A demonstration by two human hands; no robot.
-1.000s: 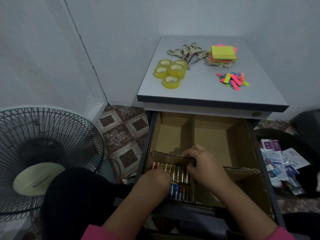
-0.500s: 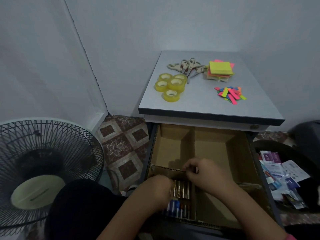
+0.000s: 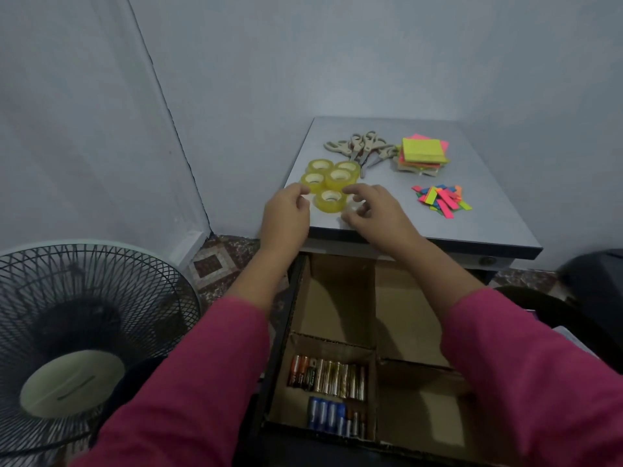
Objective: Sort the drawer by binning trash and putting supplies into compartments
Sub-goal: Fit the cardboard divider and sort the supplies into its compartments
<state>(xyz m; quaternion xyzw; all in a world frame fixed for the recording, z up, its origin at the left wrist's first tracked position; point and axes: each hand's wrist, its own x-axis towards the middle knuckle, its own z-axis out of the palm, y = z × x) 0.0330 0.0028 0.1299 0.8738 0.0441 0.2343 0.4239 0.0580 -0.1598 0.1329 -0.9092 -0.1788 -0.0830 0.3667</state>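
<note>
Pale grey walls meet in a corner behind a small grey table [image 3: 438, 237]; patterned tile floor shows at its foot. Landmark: the cluster of five yellow tape rolls [image 3: 328, 183] at the table's near-left part.

Left hand [image 3: 286, 214] just left of the nearest roll, fingers loosely curled, thumb tip near the cluster. It holds nothing; contact with a roll cannot be told. Right hand [image 3: 374, 210] just right of the nearest roll, fingers spread and relaxed, released, gripping nothing. The nearest roll lies between the two hands. Both sleeves are pink.

Behind and right of the tape: a heap of beige-handled scissors [image 3: 360, 148]. Further right, a stack of sticky notes [image 3: 423, 151], yellow on top, pink and orange below. Right of the tape, nearer the table's front, a loose pile of bright paper strips [image 3: 440, 200].

Below the tape, under the table's front edge, the drawer [image 3: 290, 332] stands pulled out, lined with cardboard dividers. Its near-left compartment holds batteries [image 3: 328, 379]: a row of gold and copper-topped ones, and a row of blue ones closer to the viewer. The other compartments show bare cardboard.

Far left of the tape, on the floor, a fan [image 3: 84, 332] with a black wire cage. Far right, a dark bin [image 3: 593, 281], contents mostly hidden.
</note>
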